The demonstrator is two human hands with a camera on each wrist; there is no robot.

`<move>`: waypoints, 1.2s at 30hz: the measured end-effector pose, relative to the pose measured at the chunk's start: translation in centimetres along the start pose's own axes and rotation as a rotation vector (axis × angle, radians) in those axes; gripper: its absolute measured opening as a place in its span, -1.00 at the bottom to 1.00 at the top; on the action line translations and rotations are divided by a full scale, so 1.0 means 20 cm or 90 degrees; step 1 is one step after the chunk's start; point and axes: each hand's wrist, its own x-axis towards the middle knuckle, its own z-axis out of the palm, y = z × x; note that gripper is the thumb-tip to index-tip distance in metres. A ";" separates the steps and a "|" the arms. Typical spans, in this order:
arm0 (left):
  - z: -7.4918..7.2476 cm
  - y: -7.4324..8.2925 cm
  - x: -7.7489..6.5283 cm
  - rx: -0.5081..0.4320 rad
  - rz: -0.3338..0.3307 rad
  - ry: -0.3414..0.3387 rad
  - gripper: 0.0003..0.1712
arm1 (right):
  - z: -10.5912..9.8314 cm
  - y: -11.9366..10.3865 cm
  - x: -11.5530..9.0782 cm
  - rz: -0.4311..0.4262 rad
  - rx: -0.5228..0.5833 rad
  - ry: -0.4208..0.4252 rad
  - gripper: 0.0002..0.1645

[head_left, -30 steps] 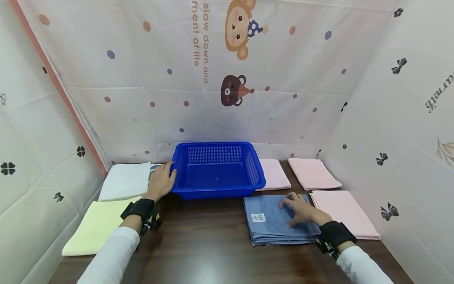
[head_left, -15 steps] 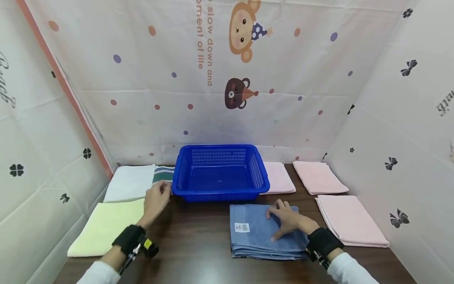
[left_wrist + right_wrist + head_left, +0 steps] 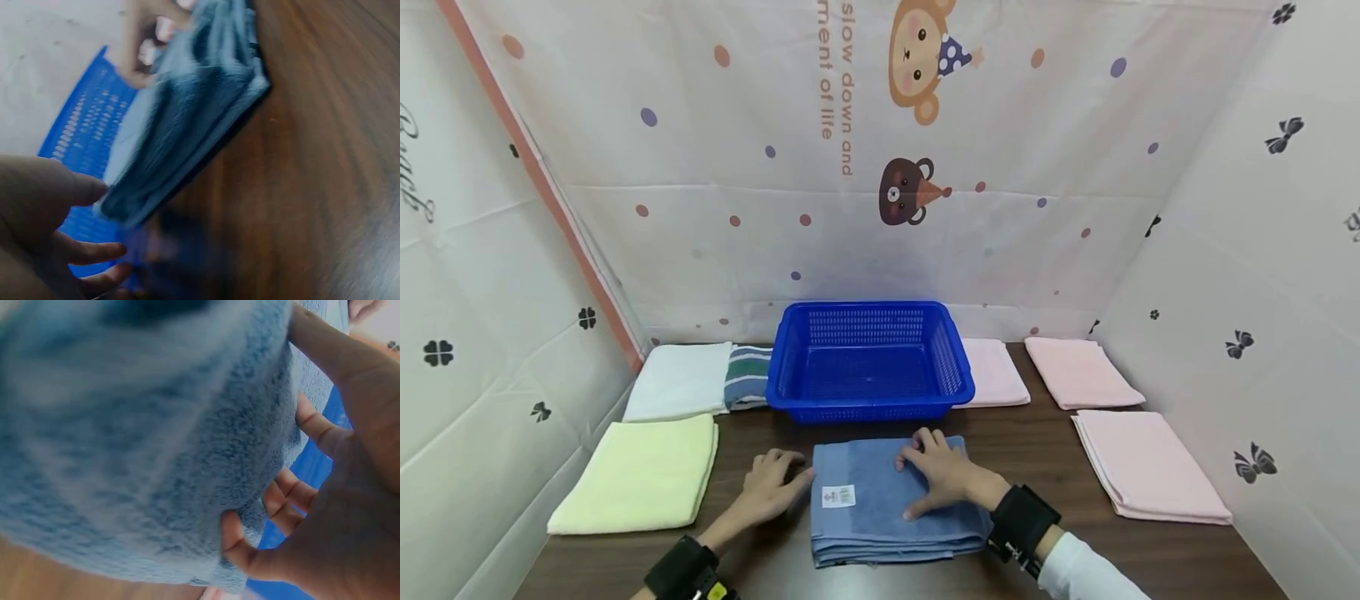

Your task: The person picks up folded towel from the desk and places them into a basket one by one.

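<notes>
The right hand (image 3: pixel 943 475), fingers spread, rests on the blue towel stack (image 3: pixel 868 525), centrally on the surface (image 3: pixel 1037 454); the left hand (image 3: pixel 771 487), thumb and fingers apart, lies at its left edge; beyond stands a blue basket (image 3: pixel 865 412), with striped cloth (image 3: pixel 748 375), white cloth (image 3: pixel 681 379) and yellow cloth (image 3: pixel 640 475) leftward, pink cloths (image 3: pixel 1150 462) rightward

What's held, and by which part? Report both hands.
Left hand holds nothing; its thumb is at the left edge of the blue cloth. Right hand is on top; whether it grips cannot be told.
</notes>
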 end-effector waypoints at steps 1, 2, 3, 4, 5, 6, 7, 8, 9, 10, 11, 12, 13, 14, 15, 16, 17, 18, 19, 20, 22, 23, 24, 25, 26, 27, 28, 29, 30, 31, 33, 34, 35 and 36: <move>0.03 0.00 0.00 0.011 -0.002 0.007 -0.42 | 0.00 -0.02 -0.01 -0.011 0.009 -0.010 -0.25; 0.05 0.00 0.01 0.014 -0.013 0.010 -0.35 | -0.01 -0.03 -0.02 -0.023 0.024 -0.022 -0.22; 0.08 0.00 0.02 0.007 -0.018 0.010 -0.29 | -0.02 -0.03 -0.04 -0.035 0.045 -0.032 -0.20; 0.10 0.00 0.03 -0.003 -0.019 0.009 -0.24 | -0.03 -0.02 -0.07 -0.051 0.063 -0.033 -0.22; 0.11 0.02 0.03 -0.009 -0.019 0.005 -0.20 | -0.04 0.00 -0.10 -0.064 0.082 -0.025 -0.28; 0.11 0.03 0.04 -0.013 -0.019 0.002 -0.18 | -0.05 0.02 -0.13 -0.075 0.100 -0.007 -0.39; 0.11 0.04 0.04 -0.018 -0.017 -0.003 -0.16 | -0.06 0.05 -0.16 -0.078 0.115 0.024 -0.50; 0.10 0.05 0.05 -0.021 -0.015 -0.006 -0.15 | -0.07 0.08 -0.18 -0.071 0.123 0.065 -0.60; 0.10 0.06 0.05 -0.022 -0.015 -0.007 -0.15 | -0.07 0.11 -0.20 -0.047 0.128 0.108 -0.65; 0.09 0.07 0.04 -0.024 -0.014 -0.004 -0.16 | -0.06 0.14 -0.22 -0.012 0.125 0.149 -0.66; 0.08 0.07 0.04 -0.026 -0.016 -0.001 -0.18 | -0.06 0.16 -0.23 0.032 0.125 0.176 -0.65; 0.08 0.06 0.04 -0.024 -0.017 0.007 -0.22 | -0.05 0.17 -0.23 0.077 0.128 0.191 -0.62; 0.07 0.06 0.03 -0.034 -0.017 0.013 -0.26 | -0.03 0.18 -0.24 0.115 0.129 0.195 -0.58; 0.07 0.06 0.03 -0.048 -0.016 0.019 -0.31 | -0.02 0.19 -0.23 0.142 0.125 0.191 -0.54; 0.08 0.06 0.02 -0.065 -0.011 0.023 -0.36 | 0.00 0.19 -0.23 0.158 0.128 0.181 -0.50; 0.07 0.06 0.02 -0.091 -0.007 0.024 -0.39 | 0.01 0.19 -0.22 0.157 0.132 0.171 -0.48; 0.07 0.07 0.02 -0.116 -0.008 0.023 -0.43 | 0.02 0.19 -0.21 0.147 0.139 0.162 -0.48; 0.07 0.08 0.02 -0.143 -0.014 0.019 -0.44 | 0.03 0.19 -0.20 0.134 0.147 0.156 -0.49; 0.07 0.08 0.02 -0.177 -0.026 0.016 -0.44 | 0.03 0.19 -0.19 0.121 0.151 0.152 -0.50; 0.06 0.09 0.02 -0.206 -0.045 0.010 -0.43 | 0.04 0.19 -0.18 0.115 0.157 0.149 -0.50; 0.05 0.09 0.02 -0.283 -0.101 -0.016 -0.35 | 0.04 0.18 -0.17 0.126 0.172 0.143 -0.49; 0.04 0.09 0.02 -0.328 -0.134 -0.031 -0.29 | 0.04 0.17 -0.17 0.139 0.180 0.138 -0.49; 0.04 0.08 0.02 -0.378 -0.165 -0.050 -0.23 | 0.05 0.16 -0.17 0.154 0.195 0.132 -0.49; 0.03 0.07 0.02 -0.431 -0.199 -0.072 -0.18 | 0.05 0.16 -0.17 0.172 0.219 0.122 -0.48; 0.02 0.06 0.01 -0.483 -0.230 -0.093 -0.14 | 0.05 0.15 -0.18 0.188 0.249 0.113 -0.48; 0.01 0.04 0.00 -0.531 -0.253 -0.115 -0.13 | 0.05 0.14 -0.18 0.205 0.287 0.100 -0.47; 0.00 0.02 -0.02 -0.568 -0.267 -0.137 -0.14 | 0.05 0.14 -0.18 0.223 0.337 0.086 -0.45; -0.01 0.01 -0.04 -0.598 -0.273 -0.162 -0.14 | 0.05 0.13 -0.18 0.240 0.396 0.071 -0.43; -0.02 -0.01 -0.06 -0.621 -0.271 -0.189 -0.15 | 0.05 0.13 -0.18 0.255 0.457 0.058 -0.39; -0.03 -0.02 -0.08 -0.642 -0.269 -0.213 -0.14 | 0.05 0.12 -0.19 0.267 0.512 0.046 -0.34; -0.05 -0.04 -0.13 -0.675 -0.258 -0.261 -0.08 | 0.06 0.12 -0.19 0.287 0.615 0.015 -0.23; -0.05 -0.04 -0.15 -0.688 -0.256 -0.282 -0.02 | 0.07 0.12 -0.19 0.289 0.656 -0.001 -0.20; -0.06 -0.04 -0.17 -0.705 -0.254 -0.299 0.02 | 0.07 0.12 -0.19 0.286 0.685 -0.019 -0.20; -0.06 -0.05 -0.18 -0.720 -0.251 -0.309 0.05 | 0.08 0.12 -0.19 0.278 0.707 -0.036 -0.22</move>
